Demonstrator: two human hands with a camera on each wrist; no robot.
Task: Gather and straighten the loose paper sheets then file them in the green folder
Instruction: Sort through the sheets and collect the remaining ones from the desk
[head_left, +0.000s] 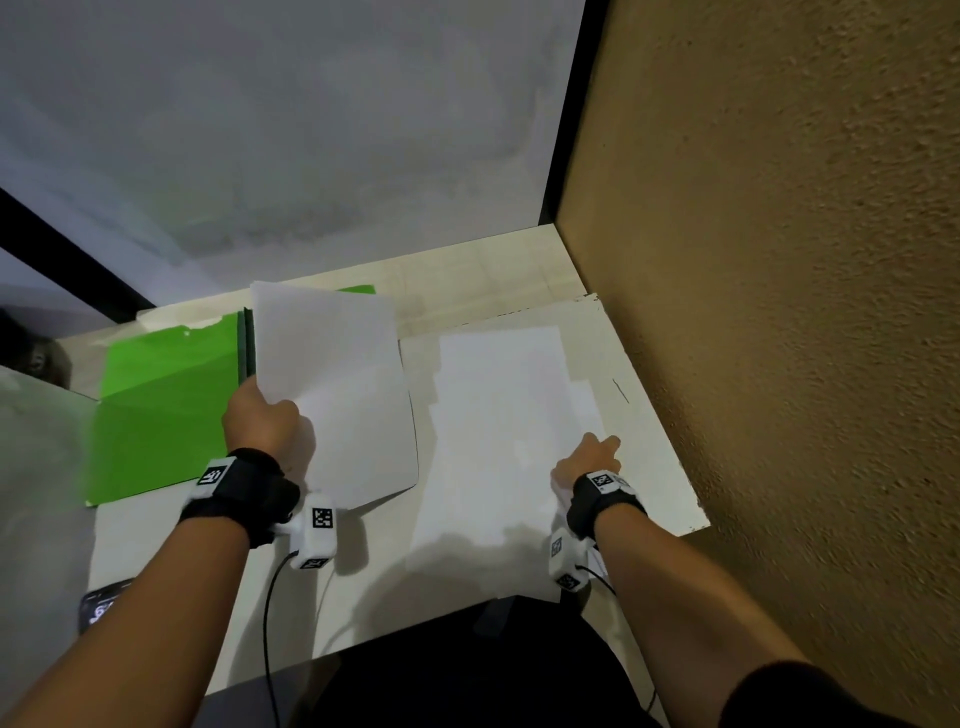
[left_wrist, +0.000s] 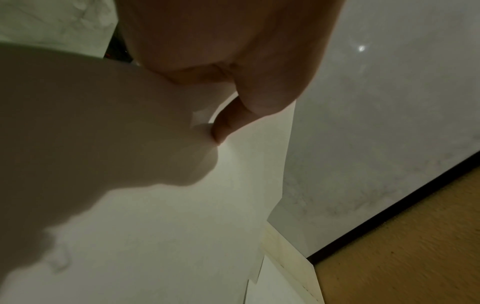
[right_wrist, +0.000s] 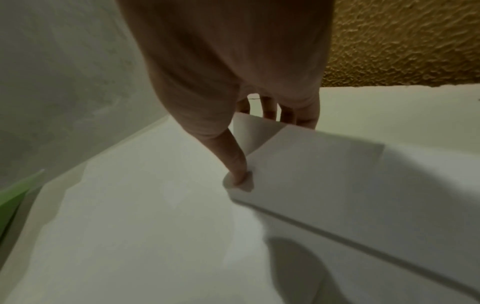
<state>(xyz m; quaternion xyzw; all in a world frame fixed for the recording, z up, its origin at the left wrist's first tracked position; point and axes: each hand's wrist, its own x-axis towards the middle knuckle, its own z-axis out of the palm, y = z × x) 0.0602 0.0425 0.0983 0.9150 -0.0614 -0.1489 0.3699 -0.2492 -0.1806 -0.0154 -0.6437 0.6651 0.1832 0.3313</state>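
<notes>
Left hand pinches one sheet aloft, over the open folder. Right hand lifts a corner of the stack on the tabletop, thumb over, fingers under. Risk: one-edge pinch (sheet sags) may crease it; the stack could fan or slide.

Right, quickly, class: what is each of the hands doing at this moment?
Left hand: closed, holding a raised paper sheet by its edge.
Right hand: pinching up the corner of a sheet on the pile, thumb on top.
</notes>
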